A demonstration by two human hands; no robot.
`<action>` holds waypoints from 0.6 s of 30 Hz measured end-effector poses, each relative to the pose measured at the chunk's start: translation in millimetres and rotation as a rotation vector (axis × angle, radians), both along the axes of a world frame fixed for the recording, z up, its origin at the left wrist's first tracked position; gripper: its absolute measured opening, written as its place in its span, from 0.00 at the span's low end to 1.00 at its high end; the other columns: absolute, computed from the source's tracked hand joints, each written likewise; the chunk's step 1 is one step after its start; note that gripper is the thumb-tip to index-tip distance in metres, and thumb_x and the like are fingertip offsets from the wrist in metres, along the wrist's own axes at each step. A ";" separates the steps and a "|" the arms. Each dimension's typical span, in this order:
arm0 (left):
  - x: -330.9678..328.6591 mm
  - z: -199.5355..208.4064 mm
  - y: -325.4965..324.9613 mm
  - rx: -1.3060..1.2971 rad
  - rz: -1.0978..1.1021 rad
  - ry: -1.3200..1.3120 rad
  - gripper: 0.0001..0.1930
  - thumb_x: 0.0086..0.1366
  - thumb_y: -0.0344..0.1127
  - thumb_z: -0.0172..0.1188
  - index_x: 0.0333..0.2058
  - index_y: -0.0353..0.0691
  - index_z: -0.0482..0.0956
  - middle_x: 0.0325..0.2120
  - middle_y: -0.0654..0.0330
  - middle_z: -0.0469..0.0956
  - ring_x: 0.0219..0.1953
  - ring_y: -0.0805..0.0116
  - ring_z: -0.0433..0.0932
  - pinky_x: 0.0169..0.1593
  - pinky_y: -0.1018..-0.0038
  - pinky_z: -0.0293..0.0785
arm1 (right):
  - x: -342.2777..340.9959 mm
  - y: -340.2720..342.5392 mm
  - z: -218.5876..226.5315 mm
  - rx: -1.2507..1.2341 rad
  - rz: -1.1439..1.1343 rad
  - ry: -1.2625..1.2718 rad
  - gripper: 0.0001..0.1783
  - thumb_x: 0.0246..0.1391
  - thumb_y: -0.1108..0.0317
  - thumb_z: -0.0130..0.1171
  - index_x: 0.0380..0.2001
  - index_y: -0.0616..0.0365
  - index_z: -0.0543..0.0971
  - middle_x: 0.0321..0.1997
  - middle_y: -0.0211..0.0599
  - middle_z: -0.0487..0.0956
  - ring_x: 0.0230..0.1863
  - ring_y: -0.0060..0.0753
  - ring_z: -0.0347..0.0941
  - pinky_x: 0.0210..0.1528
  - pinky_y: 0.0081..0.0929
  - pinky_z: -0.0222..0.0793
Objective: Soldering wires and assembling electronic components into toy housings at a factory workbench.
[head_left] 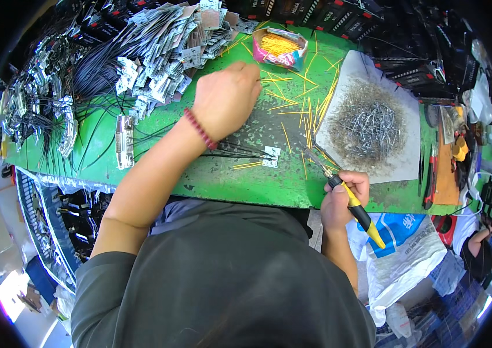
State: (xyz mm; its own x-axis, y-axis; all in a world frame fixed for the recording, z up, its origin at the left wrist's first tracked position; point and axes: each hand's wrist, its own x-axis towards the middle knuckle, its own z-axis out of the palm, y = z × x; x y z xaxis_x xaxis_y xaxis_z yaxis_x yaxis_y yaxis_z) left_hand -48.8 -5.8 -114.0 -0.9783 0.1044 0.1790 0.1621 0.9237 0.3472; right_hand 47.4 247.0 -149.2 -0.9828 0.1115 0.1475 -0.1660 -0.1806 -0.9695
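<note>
My right hand [343, 200] grips a yellow and black soldering iron [351, 203], its tip pointing up and left over the green bench. Farther off, my left hand [228, 95], with a red bead bracelet at the wrist, is curled closed with its back turned up; whatever its fingers hold is hidden. Between the hands lies a small white circuit board [271, 156]. Black wires run from it leftward under my left wrist, and short yellow wires [248, 165] lie at its left edge. Loose yellow wires [310, 119] are scattered beyond the board.
An open box of yellow wires [280, 49] stands at the back. On the right, a pale sheet [330, 130] carries a heap of solder scraps [373, 130]. Wired circuit boards [164, 52] pile up at back left, near silvery parts [124, 142]. Red-handled pliers [431, 177] lie far right.
</note>
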 end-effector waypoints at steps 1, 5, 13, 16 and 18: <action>8.8 8.7 1.0 0.069 -0.047 0.028 0.06 0.60 0.35 0.57 0.29 0.38 0.73 0.27 0.52 0.75 0.29 0.50 0.76 0.31 0.61 0.72 | 0.3 -1.4 0.2 0.014 -0.019 -0.009 0.17 0.51 0.66 0.63 0.37 0.62 0.69 0.29 0.35 0.74 0.26 0.20 0.71 0.31 0.16 0.67; 46.4 36.9 5.7 0.254 -0.190 -0.028 0.04 0.57 0.28 0.59 0.28 0.39 0.72 0.26 0.55 0.73 0.28 0.51 0.74 0.29 0.62 0.70 | -3.5 -14.8 19.3 0.287 0.137 -0.011 0.22 0.54 0.70 0.62 0.51 0.64 0.71 0.38 0.42 0.79 0.32 0.27 0.78 0.33 0.22 0.73; 70.1 35.5 7.7 0.323 -0.229 -0.071 0.06 0.54 0.26 0.61 0.28 0.39 0.71 0.25 0.56 0.72 0.26 0.53 0.74 0.27 0.64 0.70 | -46.5 -65.9 40.3 0.506 0.220 0.173 0.20 0.43 0.81 0.66 0.42 0.58 0.78 0.31 0.40 0.81 0.27 0.23 0.78 0.29 0.20 0.72; 70.6 36.4 2.9 0.323 -0.245 -0.091 0.07 0.53 0.26 0.62 0.29 0.39 0.73 0.25 0.55 0.72 0.27 0.53 0.74 0.28 0.65 0.71 | -53.9 -68.6 33.9 0.617 0.148 0.362 0.20 0.41 0.83 0.64 0.41 0.56 0.79 0.31 0.37 0.81 0.26 0.19 0.76 0.28 0.19 0.70; 71.5 37.8 -1.3 0.365 -0.258 -0.042 0.08 0.51 0.27 0.63 0.30 0.39 0.75 0.28 0.57 0.73 0.32 0.55 0.75 0.34 0.65 0.72 | -57.0 -66.6 35.8 0.569 0.157 0.184 0.19 0.42 0.82 0.64 0.41 0.56 0.78 0.30 0.35 0.80 0.23 0.17 0.71 0.26 0.17 0.67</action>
State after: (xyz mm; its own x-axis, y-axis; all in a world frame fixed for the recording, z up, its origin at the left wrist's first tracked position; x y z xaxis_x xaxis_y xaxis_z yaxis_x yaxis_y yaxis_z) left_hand 22.6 -7.0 -76.1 -0.9357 0.2832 0.2102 0.3499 0.6704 0.6543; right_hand -9.6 180.3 -113.4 -0.9338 -0.1783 0.3101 -0.3531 0.3208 -0.8789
